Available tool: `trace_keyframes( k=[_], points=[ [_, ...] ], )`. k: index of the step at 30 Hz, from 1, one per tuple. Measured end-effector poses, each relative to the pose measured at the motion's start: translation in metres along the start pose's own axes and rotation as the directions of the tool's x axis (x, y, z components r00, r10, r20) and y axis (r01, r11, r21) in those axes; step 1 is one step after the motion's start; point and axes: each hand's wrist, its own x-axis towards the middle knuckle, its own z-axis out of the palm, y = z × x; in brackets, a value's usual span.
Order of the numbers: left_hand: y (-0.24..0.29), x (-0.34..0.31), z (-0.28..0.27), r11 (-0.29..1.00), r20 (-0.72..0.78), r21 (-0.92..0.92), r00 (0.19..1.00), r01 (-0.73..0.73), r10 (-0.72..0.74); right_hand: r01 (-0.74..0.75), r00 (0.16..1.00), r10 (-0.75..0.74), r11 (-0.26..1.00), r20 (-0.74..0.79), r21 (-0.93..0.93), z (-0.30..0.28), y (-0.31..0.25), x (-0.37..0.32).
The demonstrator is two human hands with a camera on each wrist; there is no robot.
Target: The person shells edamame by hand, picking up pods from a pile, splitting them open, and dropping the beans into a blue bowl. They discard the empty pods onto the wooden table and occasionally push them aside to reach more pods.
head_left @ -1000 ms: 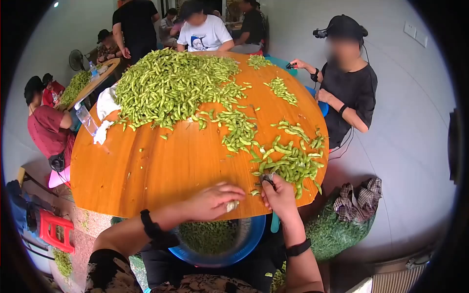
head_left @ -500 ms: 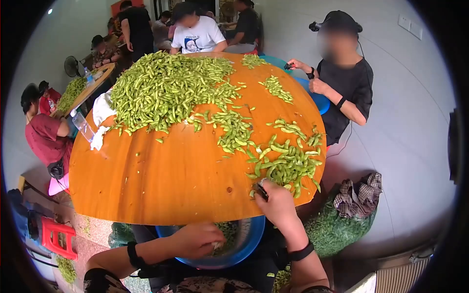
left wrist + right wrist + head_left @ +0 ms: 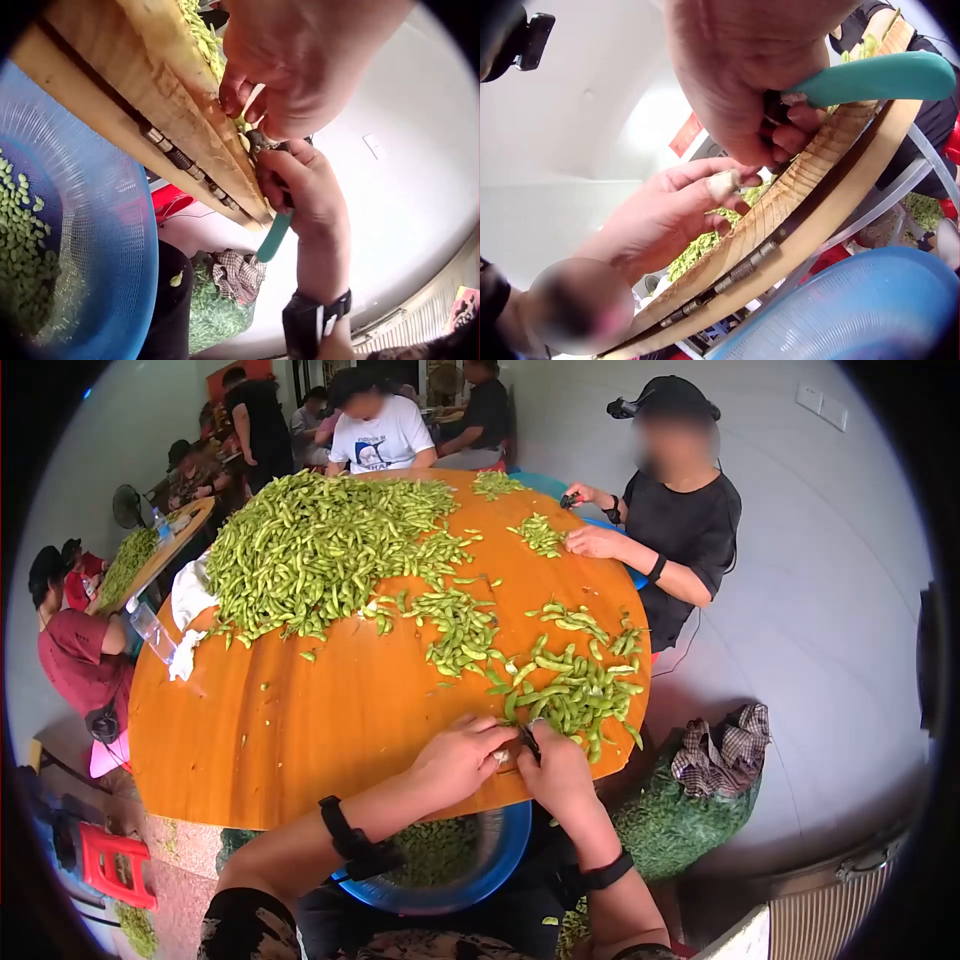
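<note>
Above the round table's near edge, my right hand (image 3: 562, 772) grips a dark tool (image 3: 530, 744) with a teal handle (image 3: 885, 79), seen in the right wrist view. Just left of it is my left hand (image 3: 458, 760), palm down with bent fingers, its fingertips close to the tool. A pale wrap (image 3: 724, 184) covers one left finger. Between the hands in the left wrist view shows a bit of green pod (image 3: 241, 124); which fingers hold it is unclear. Loose green pods (image 3: 575, 695) lie beyond my right hand.
A large pod heap (image 3: 310, 550) covers the table's (image 3: 340, 730) far left. Below the near edge sits a blue basin (image 3: 518, 840) with shelled beans. A plastic bottle (image 3: 152, 632) lies at left, a full green sack (image 3: 690, 820) stands at right, and a person (image 3: 690, 510) sits across at right.
My left hand went down over the basin, then came back up to the table edge beside my right hand. The right hand kept its grip. The person at right reached an arm toward the pods.
</note>
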Motion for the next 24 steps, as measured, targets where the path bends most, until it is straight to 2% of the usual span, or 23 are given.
trace_keyframes(
  k=[1,2,4,7,10,12,13,15,16,18,20,21,23,24],
  points=[
    [-0.001,0.001,0.002,1.0,-0.001,-0.002,1.0,-0.007,0.007,-0.023,0.999,0.023,1.0,-0.026,-0.001,-0.001,0.003,0.001],
    [-0.002,0.0,0.002,0.999,0.059,-0.033,0.998,-0.019,0.021,-0.024,0.999,0.024,1.0,-0.03,-0.004,-0.002,0.005,0.003],
    [-0.002,-0.007,0.001,0.998,0.121,-0.063,0.992,-0.03,0.038,-0.042,0.999,0.042,0.994,-0.004,0.1,-0.003,0.008,0.005],
    [0.007,-0.033,-0.012,0.998,0.121,0.03,0.991,-0.055,0.051,-0.051,0.998,0.053,0.99,-0.015,0.131,-0.003,0.011,0.006],
    [0.015,-0.063,-0.043,0.998,0.201,0.054,0.979,-0.035,0.023,-0.044,0.999,0.044,0.988,0.003,0.146,-0.004,0.017,0.005],
    [0.014,-0.073,-0.064,1.0,0.419,-0.009,0.908,0.028,-0.022,-0.067,0.998,0.066,0.985,0.013,0.161,-0.007,0.013,0.006],
    [0.014,-0.068,-0.069,1.0,0.422,-0.004,0.906,0.023,-0.019,-0.095,0.995,0.092,0.981,0.029,0.168,-0.008,0.012,0.005],
    [0.009,-0.048,-0.082,0.972,0.443,0.026,0.869,0.233,-0.22,-0.074,0.997,0.073,0.986,0.01,0.152,-0.005,0.014,0.005],
    [0.004,-0.031,-0.082,0.97,0.35,0.089,0.905,0.225,-0.242,-0.055,0.998,0.056,0.99,-0.008,0.133,-0.004,0.014,0.005],
    [-0.01,0.009,-0.078,0.96,0.164,0.256,0.974,0.11,-0.156,-0.064,0.998,0.066,0.993,-0.019,0.097,-0.005,0.009,0.003],
    [-0.029,0.048,-0.058,0.962,0.002,0.27,0.999,-0.033,0.034,-0.038,0.999,0.039,0.998,-0.02,0.049,-0.004,0.01,0.001],
    [-0.038,0.061,-0.047,0.962,-0.001,0.27,0.999,-0.039,0.041,-0.036,0.999,0.037,0.998,-0.026,0.045,-0.004,0.009,0.001],
    [-0.061,0.082,-0.028,0.825,-0.023,0.534,0.972,-0.187,0.235,-0.07,0.998,0.07,0.998,-0.009,0.003,-0.006,0.004,0.0],
    [-0.079,0.083,-0.019,0.88,0.115,0.456,0.989,-0.131,0.088,-0.078,0.997,0.078,0.997,-0.009,0.004,-0.006,0.004,0.0]
  ],
)
